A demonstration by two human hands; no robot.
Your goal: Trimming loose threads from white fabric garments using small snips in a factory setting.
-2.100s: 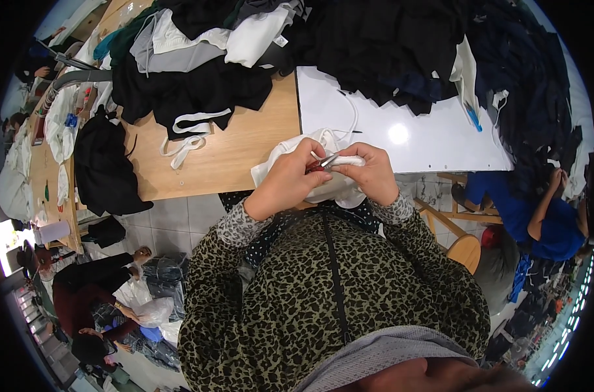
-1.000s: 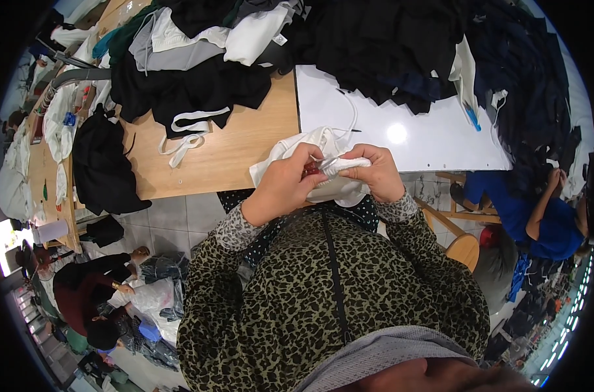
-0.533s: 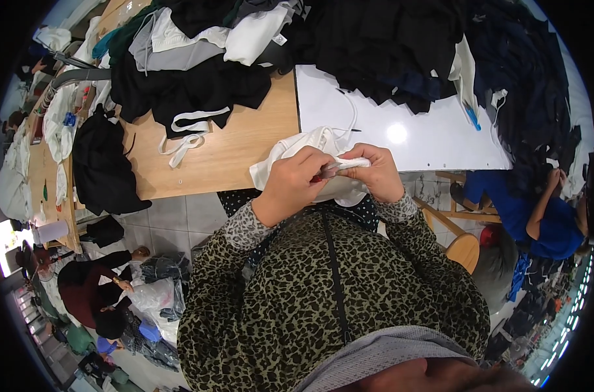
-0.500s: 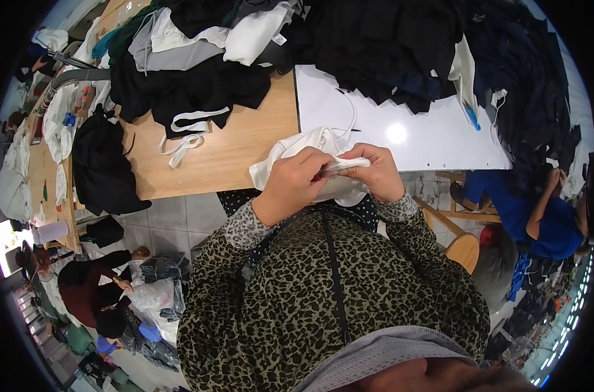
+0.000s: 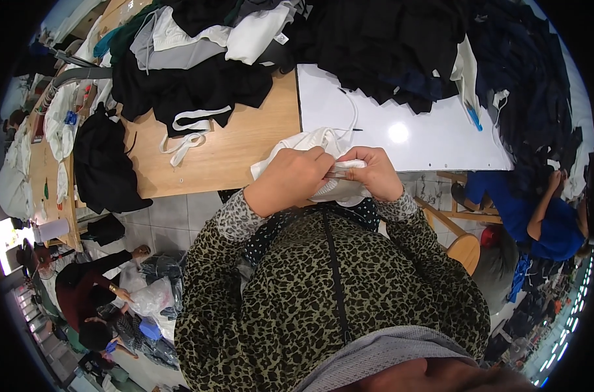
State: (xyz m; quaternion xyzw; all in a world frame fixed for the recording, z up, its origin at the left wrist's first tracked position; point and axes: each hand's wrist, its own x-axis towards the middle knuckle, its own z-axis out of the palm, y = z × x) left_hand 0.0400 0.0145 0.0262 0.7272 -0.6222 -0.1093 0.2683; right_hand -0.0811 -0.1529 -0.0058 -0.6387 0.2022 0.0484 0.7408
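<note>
A white garment is bunched at the near edge of the wooden table. My left hand grips a fold of it from the left. My right hand pinches the same cloth from the right, fingertips meeting the left hand's, with a small slim metal tool between them. Both hands hover just in front of my chest, over the table's edge. A white drawstring trails from the garment onto the white board.
Piles of black, grey and white clothes cover the far table. A white board lies at right, dark cloth heaped beyond. A person in blue sits at right; another person crouches by bags at lower left.
My hands stay together on the white garment, shifting only slightly as the fingers work the cloth. The person at lower left has moved about.
</note>
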